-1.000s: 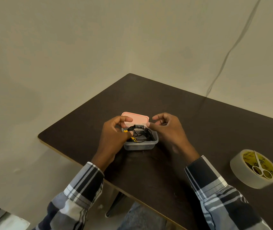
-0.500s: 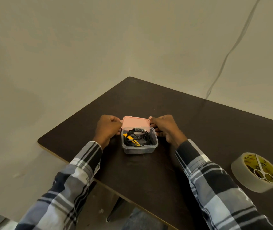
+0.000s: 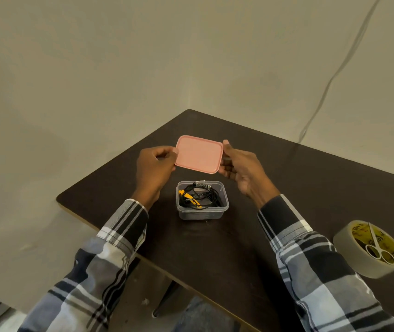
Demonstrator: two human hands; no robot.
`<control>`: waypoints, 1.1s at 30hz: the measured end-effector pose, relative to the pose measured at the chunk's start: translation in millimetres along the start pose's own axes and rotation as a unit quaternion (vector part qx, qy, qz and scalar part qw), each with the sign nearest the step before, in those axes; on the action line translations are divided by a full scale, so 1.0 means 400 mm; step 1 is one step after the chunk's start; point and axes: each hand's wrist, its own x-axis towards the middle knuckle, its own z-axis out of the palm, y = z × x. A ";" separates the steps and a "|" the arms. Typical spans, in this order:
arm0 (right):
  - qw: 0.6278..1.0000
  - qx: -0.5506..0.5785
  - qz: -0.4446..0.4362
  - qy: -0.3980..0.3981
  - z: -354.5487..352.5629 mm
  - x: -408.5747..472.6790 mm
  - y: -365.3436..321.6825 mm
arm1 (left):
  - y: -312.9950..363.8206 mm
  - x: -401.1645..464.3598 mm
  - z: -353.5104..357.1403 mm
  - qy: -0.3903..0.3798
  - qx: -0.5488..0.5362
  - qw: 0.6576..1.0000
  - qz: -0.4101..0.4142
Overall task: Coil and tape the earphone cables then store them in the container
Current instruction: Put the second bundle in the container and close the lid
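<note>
Two hands are up over the dark table [image 3: 251,248], and I see them sharing one pink lid [image 3: 199,154] between them. On my left, the left hand [image 3: 154,170] pinches the lid's left short edge, thumb and curled fingers closed on it. The lid sits raised, tilted toward the camera, above and just behind the clear container [image 3: 202,213]. That container stands open on the table, and inside it lie the coiled earphone cables [image 3: 199,196], black with yellow-orange parts, a bit of tape visible at the far side. The right hand [image 3: 241,171] grips the lid's right short edge, thumb on top, fingers curled underneath. Plaid sleeves cover both forearms. Well apart, at the table's right edge, a tape roll [image 3: 349,257] lies flat with small scissors [image 3: 377,248] resting in its core.
</note>
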 end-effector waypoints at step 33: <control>0.976 -0.172 -0.130 0.036 -0.100 -0.178 0.132 | -0.075 -0.260 -0.014 0.064 -0.017 0.993 0.098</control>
